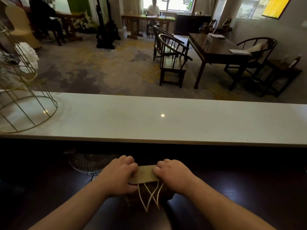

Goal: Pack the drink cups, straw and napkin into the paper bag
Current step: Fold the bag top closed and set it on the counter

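Observation:
A brown paper bag (144,174) stands on the dark lower counter in front of me, its top edge folded over. Its white cord handles (150,196) hang down the near side. My left hand (118,173) grips the left end of the folded top, and my right hand (173,174) grips the right end. Cups, straw and napkin are not visible.
A white raised countertop (166,120) runs across just beyond the bag. A gold wire cage stand (28,100) sits on its left end. A patterned glass dish (90,161) lies left of the bag on the dark counter (240,196). Dark chairs, tables and seated people are farther off.

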A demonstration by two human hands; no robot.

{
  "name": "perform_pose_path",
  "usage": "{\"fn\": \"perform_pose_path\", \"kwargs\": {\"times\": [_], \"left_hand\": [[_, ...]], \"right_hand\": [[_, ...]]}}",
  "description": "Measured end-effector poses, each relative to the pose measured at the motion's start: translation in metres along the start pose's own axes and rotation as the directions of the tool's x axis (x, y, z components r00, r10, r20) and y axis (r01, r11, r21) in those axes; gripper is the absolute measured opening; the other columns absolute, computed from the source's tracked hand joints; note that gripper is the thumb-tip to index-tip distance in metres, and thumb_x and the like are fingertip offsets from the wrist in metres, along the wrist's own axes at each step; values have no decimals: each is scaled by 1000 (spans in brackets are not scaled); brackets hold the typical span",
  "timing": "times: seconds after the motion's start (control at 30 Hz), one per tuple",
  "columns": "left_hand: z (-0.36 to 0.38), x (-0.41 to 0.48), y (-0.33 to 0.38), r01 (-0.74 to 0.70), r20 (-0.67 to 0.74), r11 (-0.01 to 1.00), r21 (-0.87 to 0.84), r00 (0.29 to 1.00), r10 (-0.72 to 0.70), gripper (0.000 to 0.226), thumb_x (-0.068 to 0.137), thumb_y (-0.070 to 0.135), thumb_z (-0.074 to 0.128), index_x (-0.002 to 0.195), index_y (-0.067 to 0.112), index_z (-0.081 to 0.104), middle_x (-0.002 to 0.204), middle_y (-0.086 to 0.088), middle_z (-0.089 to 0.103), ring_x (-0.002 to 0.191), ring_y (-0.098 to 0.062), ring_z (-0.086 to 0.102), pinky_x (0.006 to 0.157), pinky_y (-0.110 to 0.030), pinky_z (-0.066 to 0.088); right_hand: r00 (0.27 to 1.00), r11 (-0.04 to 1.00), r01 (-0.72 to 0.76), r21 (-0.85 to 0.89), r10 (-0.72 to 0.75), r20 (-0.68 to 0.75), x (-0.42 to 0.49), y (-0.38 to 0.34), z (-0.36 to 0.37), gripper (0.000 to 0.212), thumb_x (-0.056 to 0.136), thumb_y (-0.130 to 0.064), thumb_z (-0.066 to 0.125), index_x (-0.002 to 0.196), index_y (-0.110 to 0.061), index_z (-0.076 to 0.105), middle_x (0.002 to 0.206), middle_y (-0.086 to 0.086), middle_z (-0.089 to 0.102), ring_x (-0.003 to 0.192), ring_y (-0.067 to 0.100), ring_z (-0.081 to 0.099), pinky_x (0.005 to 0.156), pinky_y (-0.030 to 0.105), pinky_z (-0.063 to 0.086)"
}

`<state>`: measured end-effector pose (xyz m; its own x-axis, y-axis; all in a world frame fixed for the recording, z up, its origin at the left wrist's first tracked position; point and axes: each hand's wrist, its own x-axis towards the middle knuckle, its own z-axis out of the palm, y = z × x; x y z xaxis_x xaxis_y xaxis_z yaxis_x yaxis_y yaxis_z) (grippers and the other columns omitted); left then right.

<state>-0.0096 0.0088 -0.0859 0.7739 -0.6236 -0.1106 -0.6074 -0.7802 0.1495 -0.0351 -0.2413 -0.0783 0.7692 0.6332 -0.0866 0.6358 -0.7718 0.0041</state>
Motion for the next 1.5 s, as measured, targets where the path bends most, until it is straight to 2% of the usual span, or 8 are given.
{"fn": "perform_pose_path", "kwargs": {"times": [0.17, 0.33, 0.43, 0.6, 0.87, 1.03, 1.27, 1.5], "left_hand": [[-11, -4, -6, 118, 142, 971, -208, 986, -89, 71, 76, 96, 43, 93, 31, 67, 138, 17, 53, 129, -9, 45, 106, -35, 46], [-13, 4, -6, 286, 196, 812, -509, 957, -215, 80, 82, 95, 31, 89, 29, 76, 96, 10, 74, 89, -4, 67, 87, -38, 58], [-8, 10, -3, 305, 200, 894, -329, 947, -250, 40, 85, 67, 67, 100, 30, 63, 97, 8, 70, 88, -9, 65, 80, -35, 56], [2, 19, 2, 293, 187, 942, -162, 947, -262, 68, 81, 60, 76, 141, 37, 52, 136, 9, 66, 123, -17, 64, 100, -36, 54], [13, 24, 5, 289, 135, 957, 26, 948, -290, 35, 95, 51, 63, 125, 32, 65, 126, 3, 70, 118, -22, 66, 95, -39, 53], [23, 20, 4, 291, 39, 956, 38, 956, -292, 24, 98, 45, 57, 112, 28, 68, 112, 1, 74, 106, -22, 71, 87, -40, 55], [35, 13, -2, 275, 9, 959, 65, 961, -276, 31, 97, 49, 54, 104, 23, 70, 106, -2, 76, 101, -26, 72, 81, -41, 55], [38, 8, -3, 279, -15, 960, 36, 960, -278, 36, 98, 57, 56, 105, 25, 69, 106, 3, 74, 102, -19, 71, 75, -37, 49]], "right_hand": [[1000, 999, 4, 42, -3, -9, -1, -1, 4, 21, 88, -33, 66, 107, -26, 61, 97, 0, 63, 85, 21, 61, 68, 35, 51], [1000, 999, 12, 41, -12, 2, -2, -2, -1, 24, 90, -31, 62, 113, -23, 61, 103, 1, 62, 90, 21, 58, 77, 37, 50], [1000, 1000, 17, 20, -17, 21, -2, -4, -7, 26, 92, -27, 59, 117, -21, 60, 107, 2, 62, 94, 23, 57, 82, 38, 49], [998, 1000, 28, -11, -27, 51, -5, -3, -4, 27, 88, -28, 61, 114, -22, 60, 105, 3, 61, 93, 24, 56, 81, 39, 49], [995, 999, -19, 44, 15, 95, -1, -9, -1, 34, 83, -47, 51, 108, -24, 57, 101, 3, 59, 91, 25, 53, 82, 42, 50], [984, 983, -130, 129, 144, -108, 29, -31, 6, 36, 89, -36, 53, 123, -23, 55, 109, 2, 58, 100, 23, 53, 87, 41, 51], [922, 926, -358, 120, 331, 200, 62, -51, 16, 15, 97, -20, 60, 112, -20, 62, 107, 6, 67, 96, 28, 65, 76, 44, 51], [929, 922, -363, 134, 347, 128, 31, -9, 16, 24, 99, -40, 57, 105, -21, 70, 103, 4, 71, 99, 28, 67, 79, 40, 52]]}}
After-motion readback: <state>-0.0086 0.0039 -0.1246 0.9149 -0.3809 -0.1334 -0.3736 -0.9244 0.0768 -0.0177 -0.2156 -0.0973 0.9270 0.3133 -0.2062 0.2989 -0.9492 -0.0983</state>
